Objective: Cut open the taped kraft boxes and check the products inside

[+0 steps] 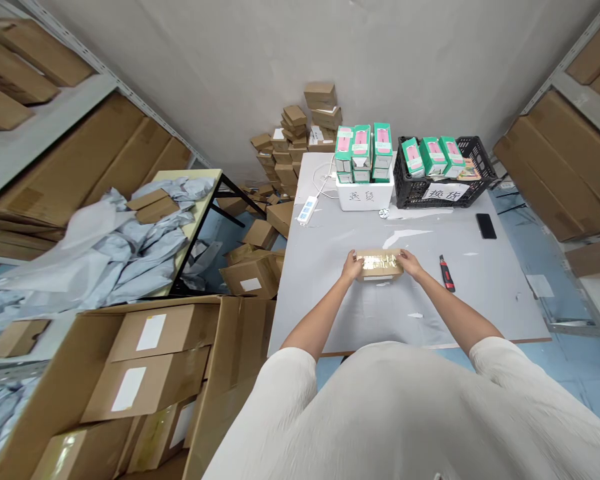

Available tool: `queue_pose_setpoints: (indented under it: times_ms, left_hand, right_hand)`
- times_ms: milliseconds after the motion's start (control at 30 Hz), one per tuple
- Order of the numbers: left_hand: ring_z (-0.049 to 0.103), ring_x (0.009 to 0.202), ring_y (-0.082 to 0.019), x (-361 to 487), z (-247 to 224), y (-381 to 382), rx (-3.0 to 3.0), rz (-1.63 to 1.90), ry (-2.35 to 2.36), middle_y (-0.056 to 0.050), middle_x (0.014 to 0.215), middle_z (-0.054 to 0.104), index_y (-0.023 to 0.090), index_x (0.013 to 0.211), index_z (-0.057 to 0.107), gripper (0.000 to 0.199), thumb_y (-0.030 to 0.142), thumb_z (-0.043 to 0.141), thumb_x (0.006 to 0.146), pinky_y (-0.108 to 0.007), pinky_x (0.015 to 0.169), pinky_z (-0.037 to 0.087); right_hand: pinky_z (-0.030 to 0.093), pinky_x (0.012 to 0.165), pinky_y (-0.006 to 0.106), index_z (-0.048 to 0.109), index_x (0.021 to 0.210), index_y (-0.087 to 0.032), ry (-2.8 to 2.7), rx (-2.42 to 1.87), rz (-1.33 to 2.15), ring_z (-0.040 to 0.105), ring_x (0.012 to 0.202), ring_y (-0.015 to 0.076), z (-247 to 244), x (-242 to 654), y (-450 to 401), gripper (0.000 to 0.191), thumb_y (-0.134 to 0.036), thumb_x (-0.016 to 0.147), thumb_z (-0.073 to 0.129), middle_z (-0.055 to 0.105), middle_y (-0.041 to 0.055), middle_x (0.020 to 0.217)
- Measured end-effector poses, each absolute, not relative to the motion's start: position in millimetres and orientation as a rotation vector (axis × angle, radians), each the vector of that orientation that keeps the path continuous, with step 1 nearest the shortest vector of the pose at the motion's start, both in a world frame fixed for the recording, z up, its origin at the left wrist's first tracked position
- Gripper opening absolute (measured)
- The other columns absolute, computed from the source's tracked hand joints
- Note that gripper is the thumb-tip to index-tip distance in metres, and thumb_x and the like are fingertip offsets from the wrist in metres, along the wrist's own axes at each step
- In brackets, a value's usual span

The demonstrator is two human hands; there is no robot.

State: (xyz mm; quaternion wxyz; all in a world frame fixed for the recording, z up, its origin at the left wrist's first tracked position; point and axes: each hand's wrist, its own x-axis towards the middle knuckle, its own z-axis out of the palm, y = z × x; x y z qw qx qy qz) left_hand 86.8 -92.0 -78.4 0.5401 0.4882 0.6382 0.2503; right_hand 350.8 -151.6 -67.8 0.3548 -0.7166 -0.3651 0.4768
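A small brown cardboard box (379, 264) with shiny clear tape along its top is held between both hands over the grey-covered table (330, 313). My left hand (352, 267) grips its left end, and my right hand (409, 262) is closed on its right end. I cannot tell whether the box rests on the table or is slightly lifted. To the right of my right hand lies a red and black utility knife (447, 274). Farther right is a black phone (486, 226).
Behind the box stand a white bin (365, 197) and a black crate (410, 193), both holding green-and-pink boxes. A power strip (307, 210) lies at the left edge. On my left is a large carton (245, 340) of brown boxes, beyond it a side table (207, 175) with grey mailer bags.
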Motion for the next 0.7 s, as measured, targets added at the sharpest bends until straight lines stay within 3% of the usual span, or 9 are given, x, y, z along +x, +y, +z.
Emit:
queue_pose_setpoints:
  times_ms: [200,367,567,700]
  left_hand:
    - [0.063,0.144,-0.027,83.5,-65.2,-85.8,1.077,0.699,1.432,-0.014,0.158,0.064,0.023,0.166,0.045,0.081,0.023,0.069,0.089,-0.037,0.119,0.048]
    - [0.057,0.15,-0.028,80.2,-64.5,-89.5,1.11,0.724,1.457,-0.015,0.157,0.064,0.022,0.163,0.047,0.079,0.02,0.071,0.088,-0.04,0.123,0.044]
    - [0.071,0.127,-0.026,75.1,-72.0,-96.9,1.151,0.624,1.507,-0.015,0.148,0.067,0.022,0.161,0.049,0.072,0.025,0.069,0.092,-0.037,0.107,0.055]
    - [0.071,0.124,-0.025,73.5,-73.8,-99.2,1.211,0.556,1.573,-0.017,0.154,0.063,0.021,0.157,0.053,0.066,0.028,0.068,0.093,-0.036,0.107,0.054]
  right_hand:
    - [0.049,0.123,0.045,0.048,0.167,-0.024,-0.842,-1.792,1.264,0.062,0.146,0.0299,-60.5,353.3,-149.0,0.082,-0.047,0.092,0.071,0.061,0.0142,0.163]
    - [0.045,0.125,0.044,0.055,0.162,-0.025,-0.884,-1.781,1.212,0.062,0.145,0.0306,-63.6,354.3,-150.0,0.079,-0.05,0.09,0.074,0.065,0.0137,0.157]
    - [0.047,0.122,0.046,0.068,0.146,-0.023,-0.991,-1.894,1.098,0.066,0.134,0.0296,-74.3,356.8,-150.1,0.06,-0.052,0.094,0.063,0.074,0.0118,0.141]
    - [0.054,0.113,0.048,0.071,0.14,-0.026,-1.049,-1.914,1.094,0.069,0.124,0.0273,-80.0,357.1,-150.0,0.054,-0.052,0.094,0.059,0.078,0.0073,0.13]
